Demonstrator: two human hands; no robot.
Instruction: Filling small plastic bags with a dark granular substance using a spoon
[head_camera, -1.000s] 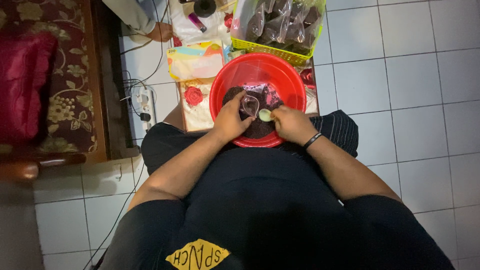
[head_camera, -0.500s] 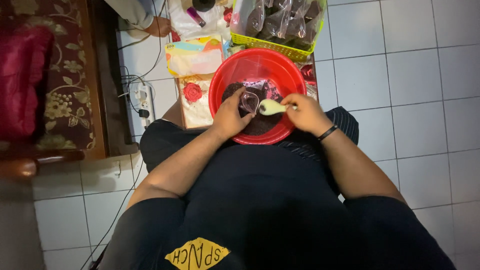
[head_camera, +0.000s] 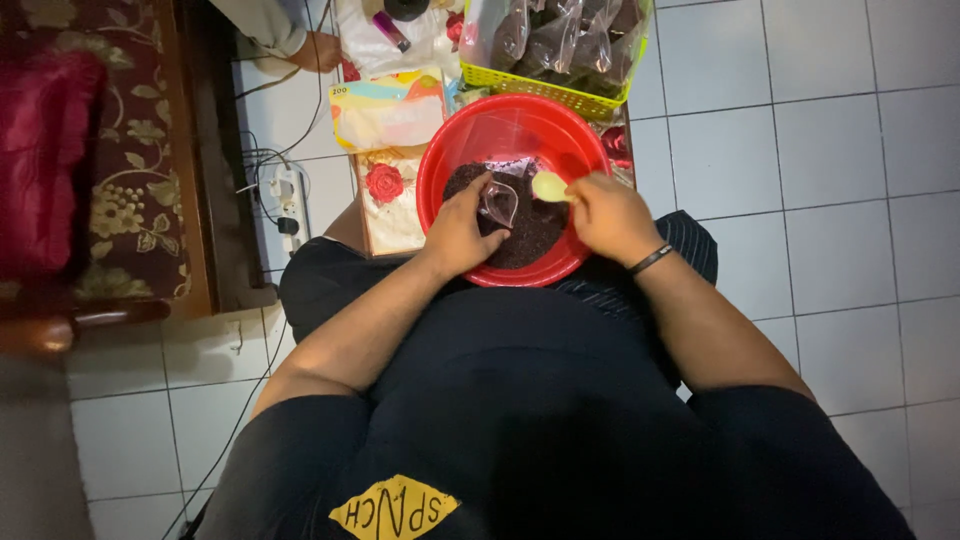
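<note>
Two hands: both over red basin (head_camera: 455, 150).
Left hand (head_camera: 462, 228): fingers holding small clear bag (head_camera: 497, 203) above dark grains (head_camera: 535, 235).
Right hand (head_camera: 610, 215): fingers holding pale green spoon (head_camera: 548, 186).
Far edge: yellow basket (head_camera: 560, 88) of filled bags.

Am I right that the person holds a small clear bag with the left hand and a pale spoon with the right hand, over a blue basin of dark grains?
Not quite: the head view shows the basin is red, not blue. The rest holds: the left hand holds the small clear bag and the right hand the pale spoon.
</note>
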